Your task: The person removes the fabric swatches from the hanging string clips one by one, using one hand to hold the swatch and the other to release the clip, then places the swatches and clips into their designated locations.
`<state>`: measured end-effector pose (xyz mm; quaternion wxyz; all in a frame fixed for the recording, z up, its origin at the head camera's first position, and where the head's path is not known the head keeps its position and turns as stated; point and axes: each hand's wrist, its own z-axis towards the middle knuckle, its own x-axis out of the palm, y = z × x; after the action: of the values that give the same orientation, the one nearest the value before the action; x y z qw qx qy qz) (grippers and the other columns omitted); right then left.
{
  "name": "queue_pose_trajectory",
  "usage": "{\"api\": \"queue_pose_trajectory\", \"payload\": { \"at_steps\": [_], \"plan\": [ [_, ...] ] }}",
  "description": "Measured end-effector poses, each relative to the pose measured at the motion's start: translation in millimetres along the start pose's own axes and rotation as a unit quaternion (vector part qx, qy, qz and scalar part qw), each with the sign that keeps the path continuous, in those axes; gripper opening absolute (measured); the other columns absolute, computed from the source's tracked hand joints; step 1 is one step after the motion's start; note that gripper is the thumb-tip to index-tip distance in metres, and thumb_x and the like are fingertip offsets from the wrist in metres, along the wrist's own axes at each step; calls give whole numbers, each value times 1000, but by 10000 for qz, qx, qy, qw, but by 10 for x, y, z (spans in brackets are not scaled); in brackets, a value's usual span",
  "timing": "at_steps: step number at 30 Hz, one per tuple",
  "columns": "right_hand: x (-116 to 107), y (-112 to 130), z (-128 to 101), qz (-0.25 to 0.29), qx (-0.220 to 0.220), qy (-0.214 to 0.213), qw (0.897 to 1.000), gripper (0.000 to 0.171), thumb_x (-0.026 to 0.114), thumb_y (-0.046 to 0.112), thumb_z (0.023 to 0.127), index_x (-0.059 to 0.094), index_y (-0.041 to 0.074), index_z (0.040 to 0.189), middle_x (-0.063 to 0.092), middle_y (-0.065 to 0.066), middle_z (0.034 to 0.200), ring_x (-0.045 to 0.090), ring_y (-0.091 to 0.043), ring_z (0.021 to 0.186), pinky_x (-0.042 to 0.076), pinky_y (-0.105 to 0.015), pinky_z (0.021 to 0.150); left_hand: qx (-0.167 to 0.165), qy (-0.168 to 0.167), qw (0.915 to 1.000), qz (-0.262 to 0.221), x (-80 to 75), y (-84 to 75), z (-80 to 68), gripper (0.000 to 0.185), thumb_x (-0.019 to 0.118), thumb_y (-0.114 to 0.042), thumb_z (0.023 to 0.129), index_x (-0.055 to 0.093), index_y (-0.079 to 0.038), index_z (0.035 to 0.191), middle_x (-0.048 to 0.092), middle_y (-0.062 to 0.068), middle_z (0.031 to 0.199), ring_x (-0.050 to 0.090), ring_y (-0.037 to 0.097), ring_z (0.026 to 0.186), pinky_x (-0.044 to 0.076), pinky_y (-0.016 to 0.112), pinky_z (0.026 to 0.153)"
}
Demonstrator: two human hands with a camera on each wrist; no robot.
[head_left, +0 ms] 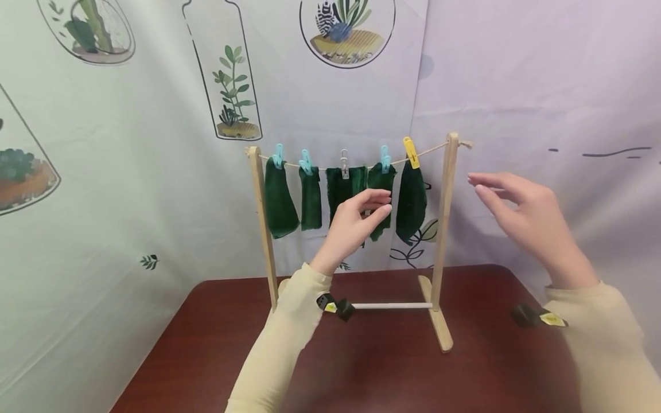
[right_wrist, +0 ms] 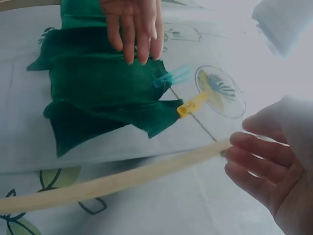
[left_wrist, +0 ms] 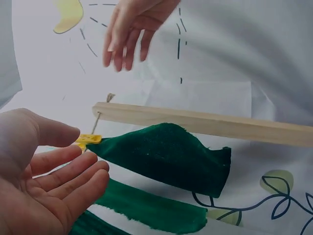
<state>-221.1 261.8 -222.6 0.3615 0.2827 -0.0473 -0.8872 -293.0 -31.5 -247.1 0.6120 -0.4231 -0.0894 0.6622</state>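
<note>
My left hand [head_left: 357, 225] is held in front of the hanging cloths, its fingers relaxed and nothing between them. To the right of the rack's right post [head_left: 445, 223], my right hand [head_left: 532, 221] hovers in the air, also holding nothing. Several dark green cloth pieces hang from a thin string [head_left: 431, 150] between two wooden posts. A yellow clothespin [head_left: 411, 152] clips the rightmost cloth [head_left: 411, 203]. Blue clothespins, such as the one at far left [head_left: 279, 156], and a clear clothespin [head_left: 344, 164] clip the others. The left hand partly hides the middle cloths.
The wooden rack stands on a dark red-brown table [head_left: 382, 367], with a white crossbar [head_left: 392, 306] low between its feet. Behind it hangs a pale backdrop [head_left: 155, 201] printed with plants in glass jars. A wrist camera [head_left: 335, 307] sits on the left sleeve.
</note>
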Motion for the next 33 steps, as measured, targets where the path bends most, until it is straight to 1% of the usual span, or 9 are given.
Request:
{"api": "queue_pose_trajectory", "payload": {
  "at_steps": [3,7,12,15,18,20,22,26,33],
  "plan": [
    [29,57,112,71,139,158,9998,32,67,18,98,70,19,131,71,-3,122,55,18,103,42,-5,86,-115,25,9999,-9,21,-9,98,36,65,-25,101,63,-8,132,69,2,123,65,13,110,53,28,91],
    [87,136,280,109,173,395,9990,32,66,21,100,69,16,131,70,-5,124,55,16,103,42,-4,85,-361,94,9993,95,48,-8,217,38,65,-26,101,62,-9,135,67,4,126,64,15,113,54,27,91],
    [184,203,454,122,164,601,9980,32,64,22,101,68,13,131,70,-4,125,66,-8,107,43,-4,82,-554,170,9980,253,81,31,305,40,64,-26,101,60,-9,137,65,5,129,63,15,116,53,27,93],
    [222,227,543,118,257,755,9967,34,62,26,102,68,12,132,68,-4,128,67,-22,108,43,-5,82,-618,155,9974,329,108,59,339,41,65,-26,101,60,-9,137,66,5,130,64,15,116,53,27,92],
    [247,252,653,227,443,997,9938,38,60,28,103,65,10,135,66,-8,132,64,-27,117,51,-23,93,-659,143,9971,361,131,82,389,42,65,-26,100,60,-8,138,65,6,131,64,16,117,54,28,92],
    [257,276,735,298,619,1231,9900,41,59,30,103,62,9,138,63,-10,136,61,-31,122,51,-38,99,-665,154,9971,349,139,92,424,42,65,-27,101,59,-7,138,65,7,132,64,17,118,54,29,93],
    [272,303,817,391,735,1462,9857,45,58,31,103,59,8,142,60,-13,140,57,-36,126,47,-54,100,-672,157,9971,331,148,95,455,43,65,-27,101,60,-7,138,65,7,132,63,17,118,53,30,94],
    [307,338,957,388,875,1838,9783,51,56,35,104,53,9,147,54,-15,146,56,-42,126,44,-57,102,-706,89,9970,294,187,96,482,42,65,-27,101,60,-6,137,66,7,130,64,18,117,53,31,94],
    [357,362,1100,195,1018,2141,9713,54,56,36,103,50,8,149,53,-17,146,53,-42,130,42,-57,104,-683,31,9973,261,321,103,476,42,64,-27,101,61,-6,136,68,8,127,65,18,114,55,29,89]
  ]
}}
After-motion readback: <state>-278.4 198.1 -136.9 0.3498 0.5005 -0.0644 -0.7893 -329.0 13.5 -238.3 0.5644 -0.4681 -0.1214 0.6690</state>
